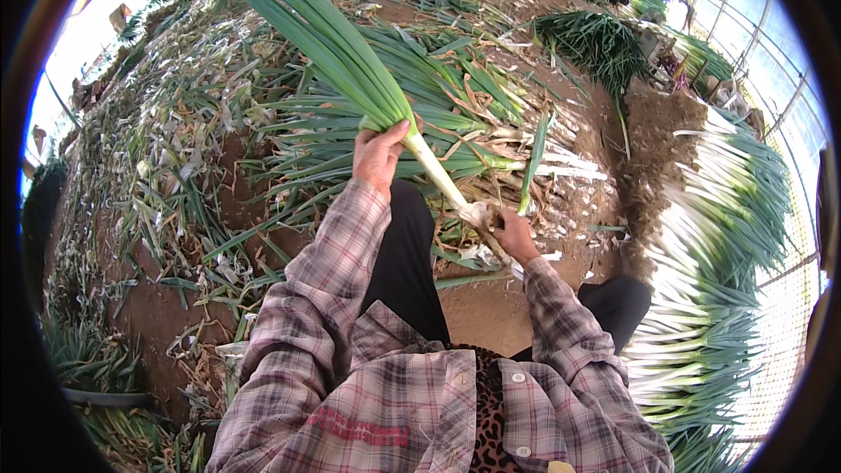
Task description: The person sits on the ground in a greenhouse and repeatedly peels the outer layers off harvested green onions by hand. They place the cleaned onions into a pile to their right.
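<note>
head view: i judge the step in hand to be stripping the loose outer skin from one long green onion (434, 171). the next move, in my judgement, calls for a steady grip above and a pull by the right fingers along the stem.

my left hand (378, 158) is closed round the stalk where white stem meets green leaves; the leaves fan up and to the left beyond it. my right hand (515, 235) is at the lower end, fingers drawn narrow at the dry outer skin (477, 217); i cannot tell how firmly they pinch it. a single green leaf (536, 162) rises just above that hand; whether it is held is unclear.

the onion slants down to the right between both hands, over a heap of unpeeled stalks (307, 136). white-stemmed stalks (692, 298) lie in a row at right.
</note>
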Demonstrator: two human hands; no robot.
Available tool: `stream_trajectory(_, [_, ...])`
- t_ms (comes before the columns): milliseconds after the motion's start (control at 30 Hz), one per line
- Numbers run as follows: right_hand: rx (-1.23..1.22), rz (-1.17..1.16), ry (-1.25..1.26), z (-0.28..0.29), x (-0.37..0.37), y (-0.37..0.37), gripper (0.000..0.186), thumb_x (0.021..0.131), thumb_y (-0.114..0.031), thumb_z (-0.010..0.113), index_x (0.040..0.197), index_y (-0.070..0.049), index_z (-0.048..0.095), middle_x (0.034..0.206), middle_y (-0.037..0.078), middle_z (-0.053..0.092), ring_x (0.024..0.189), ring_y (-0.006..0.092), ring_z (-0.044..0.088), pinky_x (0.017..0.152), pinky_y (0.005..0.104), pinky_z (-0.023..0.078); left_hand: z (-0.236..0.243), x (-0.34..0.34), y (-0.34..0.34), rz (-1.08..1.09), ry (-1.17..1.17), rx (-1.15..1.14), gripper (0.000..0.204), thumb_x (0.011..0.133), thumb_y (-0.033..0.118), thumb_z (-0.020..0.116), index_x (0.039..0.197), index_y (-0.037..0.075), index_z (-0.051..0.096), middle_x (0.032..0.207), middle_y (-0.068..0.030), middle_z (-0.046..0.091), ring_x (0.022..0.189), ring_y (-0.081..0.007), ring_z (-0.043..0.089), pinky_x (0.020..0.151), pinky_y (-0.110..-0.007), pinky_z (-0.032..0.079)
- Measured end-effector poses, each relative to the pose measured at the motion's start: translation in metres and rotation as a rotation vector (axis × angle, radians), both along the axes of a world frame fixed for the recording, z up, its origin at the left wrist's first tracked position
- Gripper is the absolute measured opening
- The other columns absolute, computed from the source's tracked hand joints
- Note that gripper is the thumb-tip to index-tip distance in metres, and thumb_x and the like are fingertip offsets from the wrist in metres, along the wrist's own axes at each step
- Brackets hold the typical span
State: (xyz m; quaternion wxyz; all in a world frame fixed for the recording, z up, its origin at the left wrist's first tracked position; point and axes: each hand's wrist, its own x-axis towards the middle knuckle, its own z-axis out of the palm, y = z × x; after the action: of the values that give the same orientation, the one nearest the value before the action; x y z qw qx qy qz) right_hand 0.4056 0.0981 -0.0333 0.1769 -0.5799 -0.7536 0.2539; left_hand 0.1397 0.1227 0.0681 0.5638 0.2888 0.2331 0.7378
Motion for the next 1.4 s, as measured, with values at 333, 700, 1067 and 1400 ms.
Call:
stream_trajectory(333, [0.123,0.114,0.67,0.062,-0.053,-0.02,0.036,0.082,-0.032,0.054,0.09,0.003,0.053,0.061,0.007,0.051,0.056,0.0121,0.047,0.05,0.0273,0.037,-0.011,0.03,0.008,-0.24,-0.143,-0.027,0.031,0.078,-0.005,0.051,0.108,-0.004,0.046,0.103,-0.0145,0.054,0.095,-0.0284,0.054,0.085,-0.041,0.043])
stream_trajectory(700, [0.024,0.046,0.742,0.055,-0.045,-0.037,0.04,0.083,-0.037,0.051,0.084,0.003,0.055,0.063,0.003,0.052,0.059,0.0086,0.046,0.053,0.0237,0.037,-0.028,0.044,0.009,-0.296,-0.057,-0.042,0.036,0.075,-0.003,0.056,0.109,0.001,0.047,0.102,-0.0094,0.054,0.095,-0.0212,0.052,0.086,-0.037,0.04])
stream_trajectory(1067, [-0.31,0.046,1.033,0.064,-0.037,-0.061,0.037,0.085,-0.036,0.046,0.081,0.0,0.053,0.059,0.002,0.051,0.052,0.0088,0.047,0.047,0.0219,0.037,-0.056,0.059,0.007,-0.302,-0.179,-0.032,0.027,0.074,-0.004,0.057,0.1,0.001,0.049,0.098,-0.01,0.055,0.091,-0.0215,0.053,0.085,-0.035,0.041])
stream_trajectory(1400, [-0.482,-0.039,1.242,0.056,-0.021,-0.05,0.039,0.086,-0.035,0.045,0.081,0.003,0.053,0.053,0.004,0.048,0.041,0.011,0.044,0.039,0.0227,0.037,-0.134,0.117,-0.076,-0.558,-0.071,-0.473,0.012,0.075,0.001,0.059,0.086,0.003,0.057,0.08,-0.0077,0.058,0.066,-0.0199,0.057,0.056,-0.031,0.046])
